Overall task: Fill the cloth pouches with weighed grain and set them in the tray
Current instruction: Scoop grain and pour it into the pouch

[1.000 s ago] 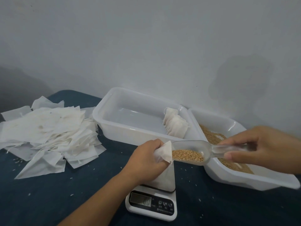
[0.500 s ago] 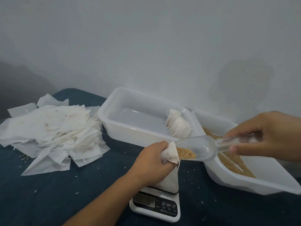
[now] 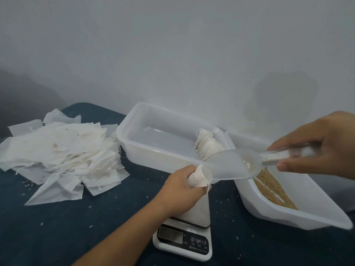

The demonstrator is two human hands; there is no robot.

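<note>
Worktop (image 3: pixel 57 227): I saw dark blue cloth with bare room across the near left; its far edge met the wall, and loose grains lay scattered on it.
Pouch pile (image 3: pixel 57 156): I could not count the flat empty pouches heaped at the left, well apart from the scale.
Tray (image 3: pixel 153 150): one white tray stood behind the scale, with a short row of filled pouches (image 3: pixel 207 148) leaning at its right end; their number was unclear to me.
Grain tub (image 3: pixel 288 214): one, touching the tray's right side, with grain (image 3: pixel 272 189) low in it.
Scale (image 3: pixel 184 242): one, near the front edge.
Scoop (image 3: pixel 240 166): one clear scoop, looking emptied, its lip at the pouch mouth.
Right hand (image 3: pixel 317 144): its grip pinched the scoop handle.
Left hand (image 3: pixel 178 191): its grip was wrapped round one pouch (image 3: pixel 198 177) held above the scale.
</note>
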